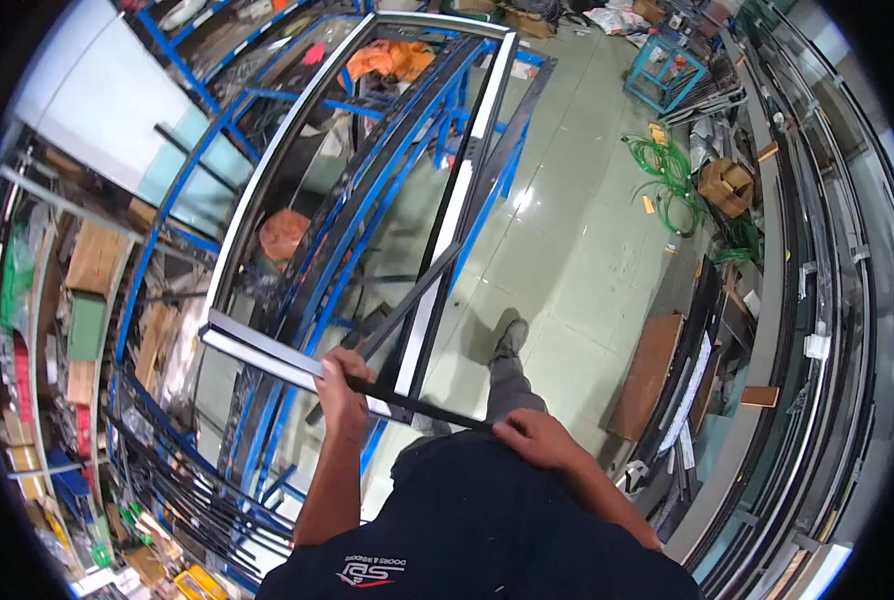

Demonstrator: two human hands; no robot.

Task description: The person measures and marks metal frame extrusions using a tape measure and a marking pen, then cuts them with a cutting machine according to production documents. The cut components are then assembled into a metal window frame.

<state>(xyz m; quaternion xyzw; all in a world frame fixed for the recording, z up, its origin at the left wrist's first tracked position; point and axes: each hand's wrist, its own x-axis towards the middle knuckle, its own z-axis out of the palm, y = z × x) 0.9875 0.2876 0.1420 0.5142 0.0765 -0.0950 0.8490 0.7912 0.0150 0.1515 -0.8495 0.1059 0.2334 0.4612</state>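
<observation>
A long rectangular door or window frame [283, 345], white and black, lies across a blue metal stand [312, 330]. My left hand [343, 392] is closed at the frame's near end rail, its fingers around the inner end of a black strip [429, 408]. That strip runs along the near rail and past the frame's right corner to my right hand [535, 438], whose fingers are closed on its outer end near my waist. A dark flat bar [407, 305] slants across the frame's right side. The undersides of both hands are hidden.
Blue racks [137, 290] with stacked materials stand on the left. Green hose coils [672, 180], a cardboard box [727, 187] and a blue metal stand [665, 75] are on the tiled floor to the right. Long profiles [817, 300] line the right wall.
</observation>
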